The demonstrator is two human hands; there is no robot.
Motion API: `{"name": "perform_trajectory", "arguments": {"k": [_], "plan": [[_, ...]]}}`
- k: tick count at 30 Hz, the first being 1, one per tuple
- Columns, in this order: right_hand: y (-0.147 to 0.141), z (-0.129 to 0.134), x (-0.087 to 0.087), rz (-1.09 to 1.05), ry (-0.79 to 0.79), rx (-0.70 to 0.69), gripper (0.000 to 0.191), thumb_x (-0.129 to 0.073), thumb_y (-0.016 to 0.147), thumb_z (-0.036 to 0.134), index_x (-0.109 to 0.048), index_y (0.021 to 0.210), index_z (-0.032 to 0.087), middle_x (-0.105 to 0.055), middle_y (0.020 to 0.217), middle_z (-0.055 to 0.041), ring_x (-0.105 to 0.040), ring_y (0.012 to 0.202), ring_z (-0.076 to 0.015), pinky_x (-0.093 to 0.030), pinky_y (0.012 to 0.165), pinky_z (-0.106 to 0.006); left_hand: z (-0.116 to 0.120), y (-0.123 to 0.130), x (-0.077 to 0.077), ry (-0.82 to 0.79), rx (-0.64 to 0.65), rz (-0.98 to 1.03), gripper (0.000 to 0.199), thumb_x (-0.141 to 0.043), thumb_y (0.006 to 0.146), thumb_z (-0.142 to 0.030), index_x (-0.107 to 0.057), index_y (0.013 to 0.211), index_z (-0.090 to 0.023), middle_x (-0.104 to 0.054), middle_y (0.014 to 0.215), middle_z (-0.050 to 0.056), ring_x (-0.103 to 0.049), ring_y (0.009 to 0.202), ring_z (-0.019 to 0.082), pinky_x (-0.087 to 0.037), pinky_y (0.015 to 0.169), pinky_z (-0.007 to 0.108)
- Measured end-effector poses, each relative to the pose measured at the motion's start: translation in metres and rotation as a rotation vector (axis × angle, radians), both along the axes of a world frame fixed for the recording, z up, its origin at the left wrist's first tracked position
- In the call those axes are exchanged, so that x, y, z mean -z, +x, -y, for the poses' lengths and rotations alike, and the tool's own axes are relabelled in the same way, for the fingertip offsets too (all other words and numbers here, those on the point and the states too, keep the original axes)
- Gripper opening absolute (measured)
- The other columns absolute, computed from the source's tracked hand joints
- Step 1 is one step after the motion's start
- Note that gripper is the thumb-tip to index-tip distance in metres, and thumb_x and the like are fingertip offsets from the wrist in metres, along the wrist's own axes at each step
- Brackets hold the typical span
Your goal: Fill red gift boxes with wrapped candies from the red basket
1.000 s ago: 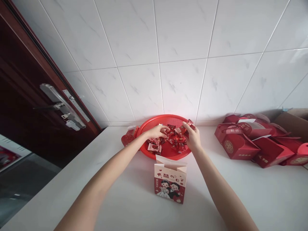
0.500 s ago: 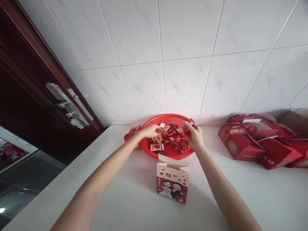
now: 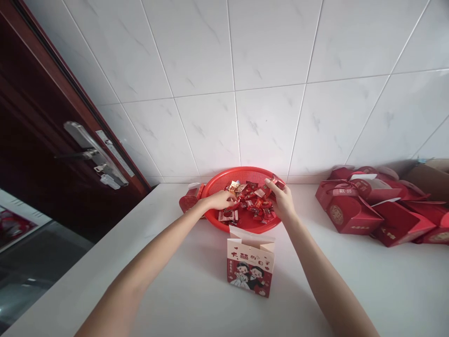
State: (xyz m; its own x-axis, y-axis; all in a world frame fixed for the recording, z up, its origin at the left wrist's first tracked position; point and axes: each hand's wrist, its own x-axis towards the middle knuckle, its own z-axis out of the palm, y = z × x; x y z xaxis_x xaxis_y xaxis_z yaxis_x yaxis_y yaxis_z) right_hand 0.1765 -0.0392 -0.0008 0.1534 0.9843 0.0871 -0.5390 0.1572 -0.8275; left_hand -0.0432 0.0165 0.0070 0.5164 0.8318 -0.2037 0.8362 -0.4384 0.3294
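Note:
A red plastic basket [image 3: 215,184] with a perforated wall holds several wrapped candies [image 3: 257,203], mostly red. My left hand [image 3: 221,200] reaches in over its left side, fingertips pinched at a red wrapped candy [image 3: 235,205]. At the basket's right rim, my right hand [image 3: 283,202] grips a red wrapped candy [image 3: 278,180] between thumb and fingers; part of it is hidden. In front of the basket stands an upright paper gift bag [image 3: 249,269] with a cartoon couple printed on it. The bag's top is open.
Several red gift boxes [image 3: 354,215] are grouped at the right, with a brown cardboard box [image 3: 430,175] behind them. Another red box [image 3: 189,201] touches the basket's left side. Behind the white table [image 3: 182,285] rises a tiled wall; a dark door [image 3: 42,121] stands at left.
My left hand has shifted down and slightly toward the near side inside the basket, onto a red candy. The right hand keeps its candy at the rim. The view has moved slightly.

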Motion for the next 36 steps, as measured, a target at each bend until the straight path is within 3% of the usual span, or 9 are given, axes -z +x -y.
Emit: {"name": "perform_trajectory", "arguments": {"k": [4,7,10,13,17,22,27,32,36], "plan": [[0.001,0.001,0.000,0.026,0.023,-0.068,0.037,-0.091,0.061,0.043,-0.068,0.077,0.019,-0.069,0.070,0.0000,-0.063,0.060,-0.0160,-0.052,0.052,-0.025,0.003,-0.005,0.002,-0.133,-0.063,0.486,0.043,-0.059,0.090,-0.045,-0.071,0.119,-0.015,-0.071,0.128,0.010,-0.064,0.116,0.027,-0.049,0.097,0.034],[0.000,0.003,-0.002,0.083,0.031,-0.179,0.038,-0.091,0.061,0.043,-0.071,0.082,0.018,-0.073,0.078,-0.0034,-0.067,0.066,-0.0192,-0.057,0.058,-0.029,0.018,-0.005,-0.005,-0.123,-0.093,0.746,0.051,-0.065,0.085,-0.053,-0.071,0.120,-0.016,-0.070,0.129,0.010,-0.062,0.121,0.028,-0.048,0.102,0.038],[-0.004,0.008,-0.005,0.180,0.067,-0.259,0.038,-0.091,0.062,0.042,-0.072,0.083,0.017,-0.075,0.085,-0.0060,-0.069,0.074,-0.0217,-0.059,0.067,-0.032,0.038,0.003,-0.018,-0.050,-0.147,0.883,0.049,-0.069,0.083,-0.051,-0.070,0.118,-0.017,-0.070,0.126,0.010,-0.064,0.115,0.026,-0.051,0.096,0.036],[-0.006,0.014,-0.010,0.256,0.104,-0.293,0.035,-0.090,0.065,0.042,-0.071,0.082,0.017,-0.074,0.081,-0.0042,-0.069,0.074,-0.0201,-0.057,0.068,-0.031,0.056,0.011,-0.027,-0.026,-0.156,0.974,0.046,-0.068,0.085,-0.048,-0.066,0.120,-0.017,-0.074,0.109,0.009,-0.068,0.096,0.022,-0.054,0.079,0.030],[-0.006,0.024,-0.019,0.239,0.115,-0.365,0.037,-0.090,0.066,0.041,-0.071,0.089,0.018,-0.074,0.083,-0.0035,-0.070,0.075,-0.0207,-0.057,0.070,-0.033,0.072,0.019,-0.032,0.016,-0.130,1.005,0.043,-0.063,0.089,-0.048,-0.062,0.119,-0.018,-0.071,0.089,0.005,-0.065,0.077,0.017,-0.051,0.066,0.025],[-0.006,0.033,-0.026,0.206,0.131,-0.454,0.033,-0.089,0.069,0.037,-0.071,0.089,0.018,-0.073,0.084,-0.0037,-0.069,0.074,-0.0202,-0.058,0.072,-0.035,0.087,0.021,-0.036,0.081,-0.107,1.009,0.040,-0.062,0.091,-0.049,-0.062,0.119,-0.020,-0.069,0.109,0.008,-0.066,0.090,0.018,-0.053,0.077,0.027],[-0.006,0.037,-0.029,0.215,0.188,-0.407,0.025,-0.087,0.070,0.033,-0.073,0.085,0.019,-0.073,0.083,-0.0027,-0.068,0.074,-0.0193,-0.057,0.072,-0.033,0.102,0.012,-0.037,0.089,-0.105,0.996,0.038,-0.059,0.094,-0.047,-0.060,0.122,-0.022,-0.067,0.118,0.008,-0.065,0.107,0.021,-0.052,0.090,0.030],[0.003,0.041,-0.039,0.216,0.177,-0.287,0.024,-0.089,0.066,0.031,-0.073,0.080,0.020,-0.073,0.082,-0.0019,-0.068,0.076,-0.0195,-0.056,0.072,-0.031,0.127,-0.006,-0.035,-0.009,0.034,0.874,0.028,-0.065,0.092,-0.046,-0.074,0.093,-0.019,-0.066,0.123,0.010,-0.059,0.122,0.026,-0.049,0.101,0.036],[0.013,0.046,-0.048,0.248,0.194,-0.265,0.025,-0.089,0.063,0.031,-0.073,0.079,0.020,-0.072,0.080,-0.0016,-0.067,0.075,-0.0190,-0.054,0.073,-0.030,0.148,-0.012,-0.027,-0.092,0.078,0.732,0.026,-0.063,0.094,-0.042,-0.079,0.096,-0.022,-0.064,0.130,0.010,-0.058,0.125,0.026,-0.045,0.107,0.039]]}}
